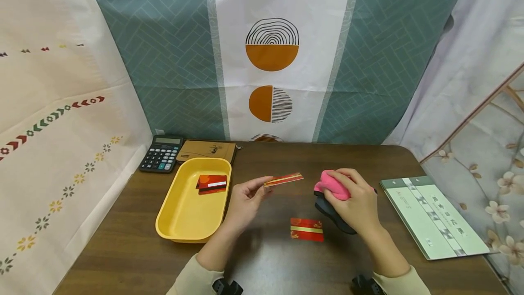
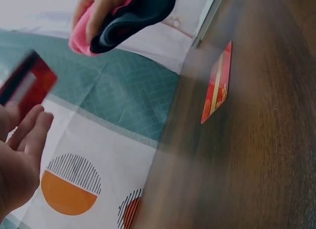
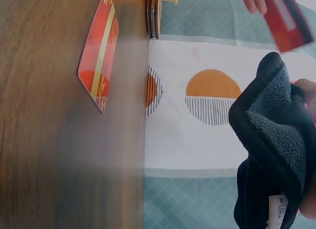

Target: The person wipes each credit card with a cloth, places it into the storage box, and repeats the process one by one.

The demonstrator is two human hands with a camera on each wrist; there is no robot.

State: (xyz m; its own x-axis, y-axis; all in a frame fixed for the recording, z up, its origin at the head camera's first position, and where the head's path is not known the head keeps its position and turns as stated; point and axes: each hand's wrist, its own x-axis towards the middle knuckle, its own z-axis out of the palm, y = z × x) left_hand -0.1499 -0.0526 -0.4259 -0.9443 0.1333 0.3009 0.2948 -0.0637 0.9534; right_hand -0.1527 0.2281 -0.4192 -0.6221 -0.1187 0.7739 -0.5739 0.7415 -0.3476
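Note:
My left hand pinches a red card between thumb and fingers, raised above the table. In the left wrist view this card shows a dark stripe and a whitish strip. A folded cloth, pink on one side and dark grey on the other, is gripped in my right hand, apart from the card. The right wrist view shows a white label on the cloth's dark side. Between the hands, a second red card with a yellow band lies flat on the table.
A yellow tray at the left has red cards lying in it. Behind it are a calculator and a brown notebook. A pale green booklet lies at the right. Patterned curtains hang along the table's back and sides.

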